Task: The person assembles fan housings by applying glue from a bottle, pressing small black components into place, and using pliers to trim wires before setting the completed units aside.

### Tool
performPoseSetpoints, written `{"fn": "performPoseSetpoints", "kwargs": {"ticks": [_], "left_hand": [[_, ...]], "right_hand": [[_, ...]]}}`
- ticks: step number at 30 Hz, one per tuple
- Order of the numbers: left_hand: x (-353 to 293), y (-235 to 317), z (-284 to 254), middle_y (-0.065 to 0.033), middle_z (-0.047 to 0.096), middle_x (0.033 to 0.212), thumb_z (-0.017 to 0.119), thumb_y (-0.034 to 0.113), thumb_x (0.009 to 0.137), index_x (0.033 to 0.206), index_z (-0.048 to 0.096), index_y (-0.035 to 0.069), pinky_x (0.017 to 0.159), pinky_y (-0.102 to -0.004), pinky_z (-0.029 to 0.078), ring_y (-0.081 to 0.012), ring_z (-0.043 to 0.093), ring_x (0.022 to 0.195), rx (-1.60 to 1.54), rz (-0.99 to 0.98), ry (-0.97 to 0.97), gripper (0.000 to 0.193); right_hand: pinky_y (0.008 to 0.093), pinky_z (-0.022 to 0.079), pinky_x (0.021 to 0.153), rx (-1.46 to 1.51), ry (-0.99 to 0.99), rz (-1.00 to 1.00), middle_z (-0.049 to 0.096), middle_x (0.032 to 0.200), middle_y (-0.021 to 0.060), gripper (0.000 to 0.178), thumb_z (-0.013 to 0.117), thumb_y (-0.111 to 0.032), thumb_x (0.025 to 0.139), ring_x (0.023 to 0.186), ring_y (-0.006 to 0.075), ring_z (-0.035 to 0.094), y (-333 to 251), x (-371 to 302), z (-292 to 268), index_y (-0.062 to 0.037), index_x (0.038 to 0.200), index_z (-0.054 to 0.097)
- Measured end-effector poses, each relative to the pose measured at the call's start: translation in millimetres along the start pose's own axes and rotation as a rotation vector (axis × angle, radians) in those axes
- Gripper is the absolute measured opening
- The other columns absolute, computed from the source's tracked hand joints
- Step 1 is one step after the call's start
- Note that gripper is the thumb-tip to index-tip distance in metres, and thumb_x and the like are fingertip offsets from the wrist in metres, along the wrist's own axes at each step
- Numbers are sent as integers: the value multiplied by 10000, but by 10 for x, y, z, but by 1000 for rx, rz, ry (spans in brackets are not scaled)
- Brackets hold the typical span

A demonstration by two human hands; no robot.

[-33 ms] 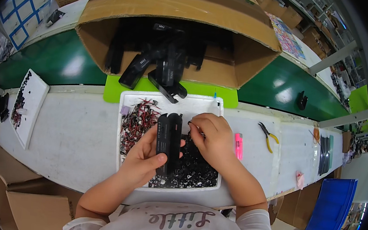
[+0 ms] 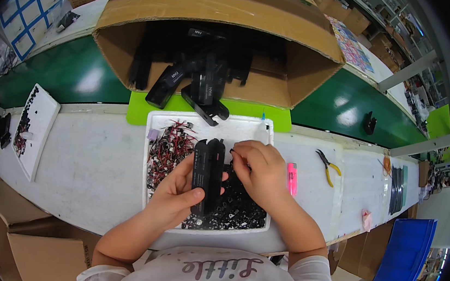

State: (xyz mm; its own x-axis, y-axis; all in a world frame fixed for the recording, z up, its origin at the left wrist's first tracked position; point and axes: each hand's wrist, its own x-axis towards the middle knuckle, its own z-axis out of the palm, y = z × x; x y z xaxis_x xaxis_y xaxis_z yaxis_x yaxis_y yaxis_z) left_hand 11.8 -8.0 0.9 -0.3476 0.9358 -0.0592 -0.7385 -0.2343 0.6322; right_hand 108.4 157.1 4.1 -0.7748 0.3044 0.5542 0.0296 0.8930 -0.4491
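Note:
My left hand (image 2: 180, 188) is closed around a long black plastic casing (image 2: 206, 180), thumb on its near face and fingertips showing past its right side. Just right of the casing's upper end, my right hand (image 2: 260, 169) pinches a tiny dark part (image 2: 232, 150), apart from the casing. Both hands are above a white foam tray (image 2: 267, 213). In the tray's left side lies a heap of small components with red and black wires (image 2: 172, 146). Small black plastic pieces (image 2: 237, 210) fill its right and near side, partly hidden by my hands.
A tipped cardboard box (image 2: 222, 11) holds more black casings (image 2: 166, 84), some spilling onto a lime-green mat (image 2: 137, 110). A pink highlighter (image 2: 292, 179) and yellow-handled pliers (image 2: 328, 168) lie right of the tray. Another white tray (image 2: 41, 137) stands left; a blue bin (image 2: 405, 255) is lower right.
The black casing in my left hand has shifted very slightly to the right. My right hand has hardly moved and still pinches the tiny part.

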Motion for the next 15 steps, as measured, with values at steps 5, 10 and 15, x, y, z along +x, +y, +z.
{"fn": "performPoseSetpoints", "kwargs": {"ticks": [5,10,15], "left_hand": [[-1,14,-20,-156,440,1270,590,72,825,1381,179,21,955,-370,410,-238,481,1153,-74,-66,-83,693],[-7,29,-26,-170,477,1226,600,94,824,1379,192,34,952,-367,411,-237,496,1134,-146,-59,-68,692],[-5,27,-10,-163,469,1236,609,75,812,1384,183,35,959,-376,404,-240,490,1140,-107,-54,-91,714]], "right_hand": [[327,440,546,-3,26,-159,610,884,80,214,667,-39,667,639,229,565,-84,-30,-20,-33,865,587],[323,441,566,40,25,-248,605,872,98,259,689,-7,626,677,237,575,-91,22,-68,-28,864,589],[334,445,579,92,-23,-222,555,814,92,271,687,4,595,702,256,554,-94,2,-91,-13,842,576]]}}
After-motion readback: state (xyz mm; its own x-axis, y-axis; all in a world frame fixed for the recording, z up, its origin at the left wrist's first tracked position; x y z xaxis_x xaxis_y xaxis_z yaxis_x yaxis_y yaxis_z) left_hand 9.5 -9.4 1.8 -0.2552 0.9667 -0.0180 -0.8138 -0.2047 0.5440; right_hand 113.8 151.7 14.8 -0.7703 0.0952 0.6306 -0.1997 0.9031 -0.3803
